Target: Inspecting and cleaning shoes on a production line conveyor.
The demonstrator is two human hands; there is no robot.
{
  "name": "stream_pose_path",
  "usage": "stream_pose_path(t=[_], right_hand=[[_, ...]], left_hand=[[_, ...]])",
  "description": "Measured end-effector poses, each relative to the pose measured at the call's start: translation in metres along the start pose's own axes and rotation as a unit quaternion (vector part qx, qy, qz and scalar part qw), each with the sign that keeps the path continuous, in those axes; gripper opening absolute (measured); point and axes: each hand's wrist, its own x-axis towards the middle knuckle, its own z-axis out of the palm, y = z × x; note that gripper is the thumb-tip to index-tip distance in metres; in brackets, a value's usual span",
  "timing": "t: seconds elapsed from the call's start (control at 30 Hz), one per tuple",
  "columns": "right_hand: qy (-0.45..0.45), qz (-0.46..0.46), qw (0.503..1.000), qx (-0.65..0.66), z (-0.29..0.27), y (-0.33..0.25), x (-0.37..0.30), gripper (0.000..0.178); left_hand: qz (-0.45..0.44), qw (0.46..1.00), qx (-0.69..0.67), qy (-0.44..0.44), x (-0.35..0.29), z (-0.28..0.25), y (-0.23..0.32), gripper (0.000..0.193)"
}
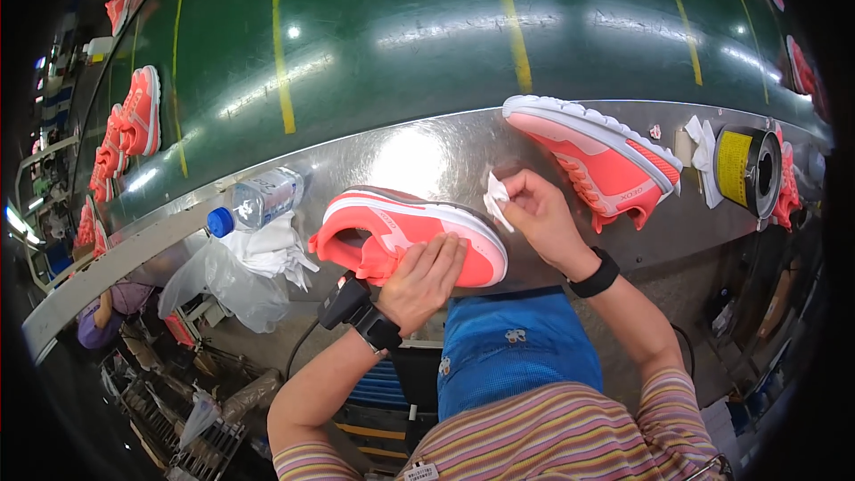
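There the left hand (426, 278) lay flat, fingers outstretched, on the nearer pink shoe (411, 222) on the tabletop (481, 147); the right hand (545, 218) pinched a white cloth (496, 202). Steady palm, light touch seemed wisest!

Under the left fingers (432, 260) lies one coral shoe (419, 224); right of the right fingers (522, 185), a second shoe (595, 160); between these fingers, one white wad (494, 202); left of all fingers, one bottle (265, 196).
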Motion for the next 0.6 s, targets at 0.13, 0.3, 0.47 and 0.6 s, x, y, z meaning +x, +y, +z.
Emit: stream_pose_path(t=[0.13,0.3,0.47,0.6], right_hand=[[-0.076,-0.070,0.977,-0.188,-0.002,-0.007,-0.015,0.016],[-0.097,-0.124,0.904,-0.398,0.000,-0.014,-0.010,0.018],[-0.104,-0.188,0.872,-0.440,0.012,-0.010,0.006,0.014],[-0.128,-0.120,0.875,-0.451,0.014,-0.011,0.010,0.015]], left_hand=[[0.002,1.000,-0.005,0.003,0.000,0.001,0.002,0.048],[-0.001,1.000,0.005,0.006,0.000,0.004,0.002,0.048],[0.000,1.000,0.007,0.007,0.000,0.005,0.002,0.048],[0.009,1.000,0.010,0.010,0.000,0.003,0.000,0.048]])
